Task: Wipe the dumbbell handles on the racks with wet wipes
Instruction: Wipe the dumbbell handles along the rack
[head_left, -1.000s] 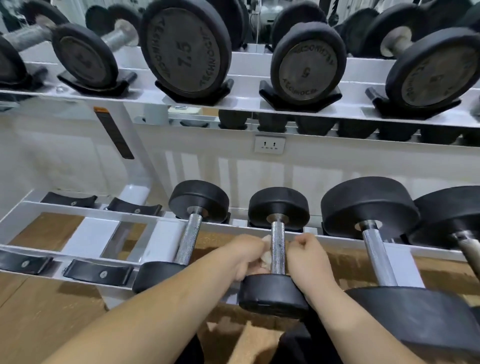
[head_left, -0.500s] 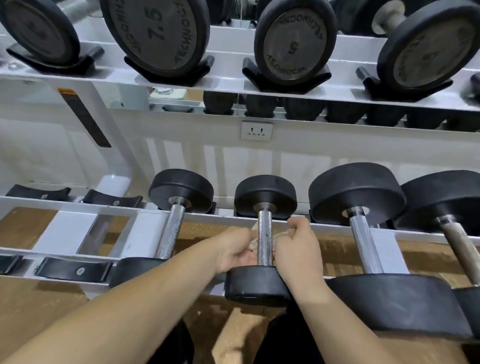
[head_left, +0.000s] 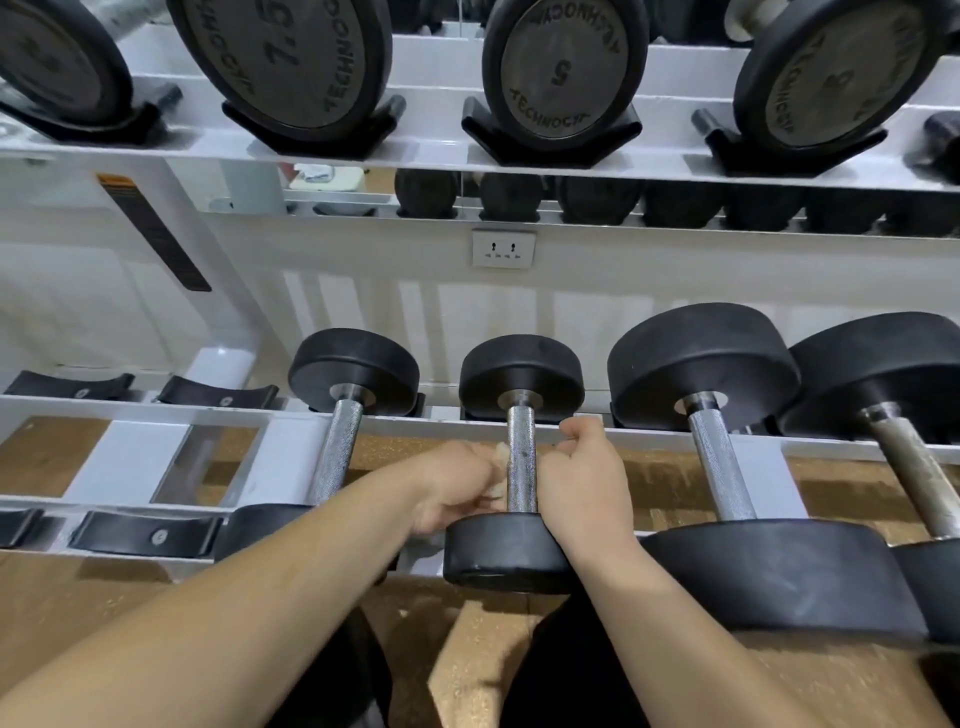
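While left hand (head_left: 457, 488) pinches the wet wipe (head_left: 500, 462) against the small dumbbell handle (head_left: 521, 467) on the lower rack (head_left: 156, 410), right hand (head_left: 582, 478) sits fisted beside it, contents unclear. Suggest pulling the wipe taut and covering the full knurl.

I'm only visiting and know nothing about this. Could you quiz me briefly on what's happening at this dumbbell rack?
1. Which number is printed on the upper-rack dumbbell just above the handle being wiped? A 5, B 12, C 20.
2. True or false: the wiping is happening on the rusty handle at the far right.
3. Fill in: the wet wipe peeks out between the handle and the ____ hand.
Key: 1 A; 2 false; 3 left hand.
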